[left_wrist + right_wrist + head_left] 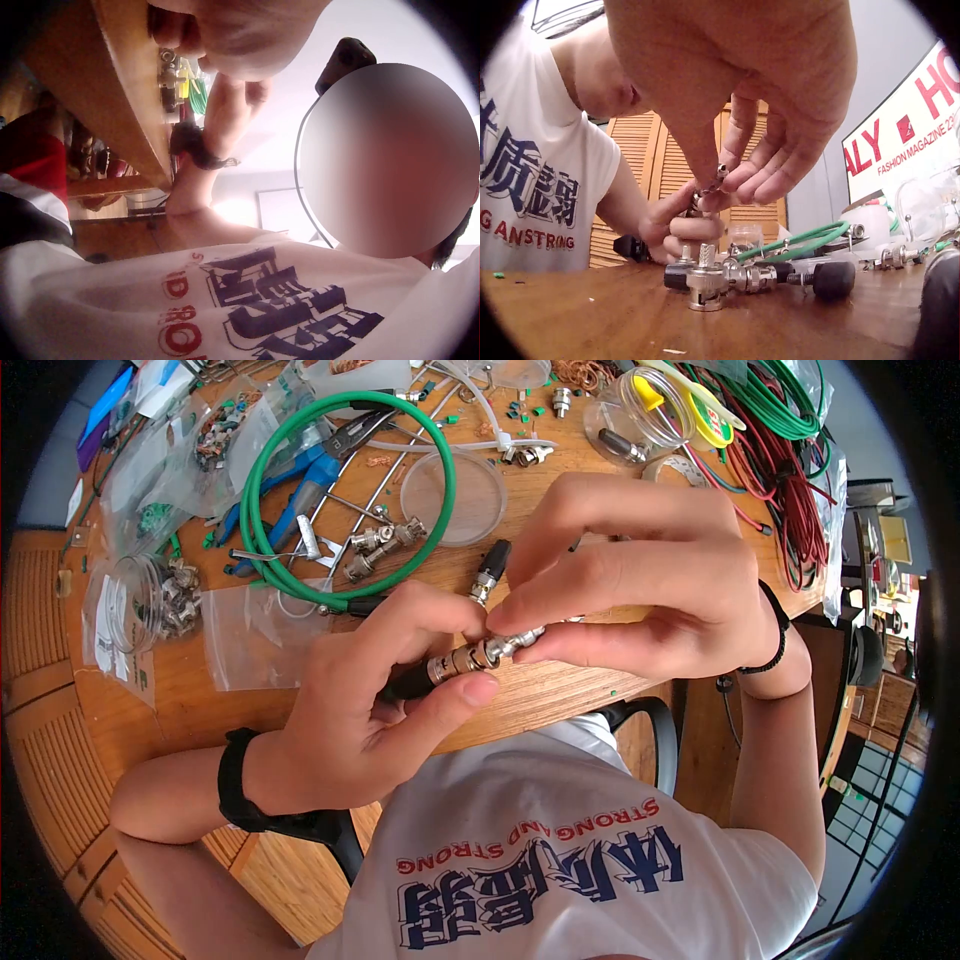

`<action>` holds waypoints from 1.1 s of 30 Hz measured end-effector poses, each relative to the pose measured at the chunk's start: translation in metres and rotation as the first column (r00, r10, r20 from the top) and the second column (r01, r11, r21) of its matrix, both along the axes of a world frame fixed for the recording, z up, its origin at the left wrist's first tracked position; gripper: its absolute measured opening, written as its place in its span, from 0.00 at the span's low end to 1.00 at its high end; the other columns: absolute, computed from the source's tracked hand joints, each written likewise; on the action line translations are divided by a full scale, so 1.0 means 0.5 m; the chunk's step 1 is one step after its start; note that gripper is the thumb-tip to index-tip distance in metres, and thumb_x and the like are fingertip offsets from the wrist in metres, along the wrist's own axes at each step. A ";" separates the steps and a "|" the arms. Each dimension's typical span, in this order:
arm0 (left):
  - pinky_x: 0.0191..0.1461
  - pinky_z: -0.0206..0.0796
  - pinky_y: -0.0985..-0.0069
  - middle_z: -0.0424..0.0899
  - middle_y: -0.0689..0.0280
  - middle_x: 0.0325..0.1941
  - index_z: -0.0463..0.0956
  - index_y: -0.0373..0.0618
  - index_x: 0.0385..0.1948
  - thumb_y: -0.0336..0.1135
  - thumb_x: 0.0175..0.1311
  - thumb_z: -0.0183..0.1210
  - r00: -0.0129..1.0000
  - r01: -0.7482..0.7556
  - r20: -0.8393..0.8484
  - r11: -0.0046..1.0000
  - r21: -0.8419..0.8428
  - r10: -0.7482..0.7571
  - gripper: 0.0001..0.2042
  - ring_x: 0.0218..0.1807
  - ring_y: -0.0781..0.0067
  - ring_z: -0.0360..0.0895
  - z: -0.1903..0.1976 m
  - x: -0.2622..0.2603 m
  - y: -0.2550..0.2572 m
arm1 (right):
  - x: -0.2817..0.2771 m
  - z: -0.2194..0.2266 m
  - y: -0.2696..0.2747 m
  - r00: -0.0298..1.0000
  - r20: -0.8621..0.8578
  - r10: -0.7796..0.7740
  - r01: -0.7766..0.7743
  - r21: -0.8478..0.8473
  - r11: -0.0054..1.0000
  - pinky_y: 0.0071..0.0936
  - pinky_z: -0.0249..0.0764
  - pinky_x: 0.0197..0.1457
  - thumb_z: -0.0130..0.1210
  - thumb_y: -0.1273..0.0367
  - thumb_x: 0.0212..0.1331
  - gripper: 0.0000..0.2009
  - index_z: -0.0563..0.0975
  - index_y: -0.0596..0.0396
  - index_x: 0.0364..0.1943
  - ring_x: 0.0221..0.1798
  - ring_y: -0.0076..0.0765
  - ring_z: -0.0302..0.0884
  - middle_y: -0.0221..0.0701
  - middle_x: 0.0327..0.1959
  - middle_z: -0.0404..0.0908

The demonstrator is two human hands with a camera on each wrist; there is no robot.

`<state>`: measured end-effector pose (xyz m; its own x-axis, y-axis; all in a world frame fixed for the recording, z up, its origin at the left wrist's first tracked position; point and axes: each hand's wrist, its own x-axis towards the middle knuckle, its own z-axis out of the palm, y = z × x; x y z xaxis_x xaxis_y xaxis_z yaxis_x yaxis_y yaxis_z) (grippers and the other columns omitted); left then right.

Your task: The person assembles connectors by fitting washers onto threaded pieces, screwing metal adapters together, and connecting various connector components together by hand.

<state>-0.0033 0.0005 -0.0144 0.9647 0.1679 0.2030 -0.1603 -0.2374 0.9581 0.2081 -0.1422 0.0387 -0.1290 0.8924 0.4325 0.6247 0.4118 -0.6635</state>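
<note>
In the head view my left hand [350, 690] grips a silver BNC connector [462, 663] with a black rear part, close above the table's front edge. My right hand [650, 580] pinches the thin metal end of the same connector between thumb and index finger. Its other fingers arch above. Just beyond the fingertips, another BNC connector with a black boot [492, 568] lies on the wood. From the right wrist view, the small metal tip [721, 171] shows between the right fingers, with the left hand [679, 229] right below. Loose BNC connectors [707, 289] stand in front.
A coiled green cable [250, 510] surrounds several metal connectors [385, 545], next to blue-handled pliers [315, 480]. A round clear lid [470, 500] lies behind the hands. Plastic bags [150, 490] and a jar [135, 605] crowd the left; red wires [795, 520] and a clear jar [640, 420] the right.
</note>
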 end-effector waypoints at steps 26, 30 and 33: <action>0.33 0.55 0.80 0.66 0.71 0.27 0.64 0.38 0.52 0.32 0.80 0.37 0.990 0.094 -0.075 0.957 -0.273 -0.119 0.10 0.27 0.84 0.59 0.016 -0.002 0.006 | 0.068 0.045 -0.003 0.970 -0.014 -0.242 0.231 -0.237 0.943 0.29 0.83 0.46 0.65 0.75 0.65 0.14 0.80 0.64 0.54 0.43 0.31 0.87 0.39 0.45 0.87; 0.33 0.57 0.79 0.69 0.68 0.27 0.67 0.41 0.47 0.34 0.79 0.34 0.983 0.127 -0.109 0.975 -0.184 -0.149 0.12 0.27 0.81 0.61 0.019 -0.004 0.014 | 0.022 0.100 0.001 0.917 0.259 -0.303 0.380 -0.341 0.860 0.22 0.76 0.34 0.62 0.73 0.68 0.10 0.81 0.65 0.49 0.31 0.23 0.81 0.33 0.37 0.87; 0.35 0.57 0.78 0.70 0.66 0.30 0.69 0.41 0.44 0.36 0.79 0.36 0.977 0.202 -0.059 0.978 -0.047 -0.204 0.12 0.29 0.79 0.62 0.008 -0.001 0.035 | 0.031 0.036 0.000 0.917 -0.085 -0.389 0.336 -0.358 0.871 0.31 0.81 0.52 0.66 0.79 0.58 0.09 0.82 0.65 0.43 0.45 0.36 0.88 0.37 0.43 0.88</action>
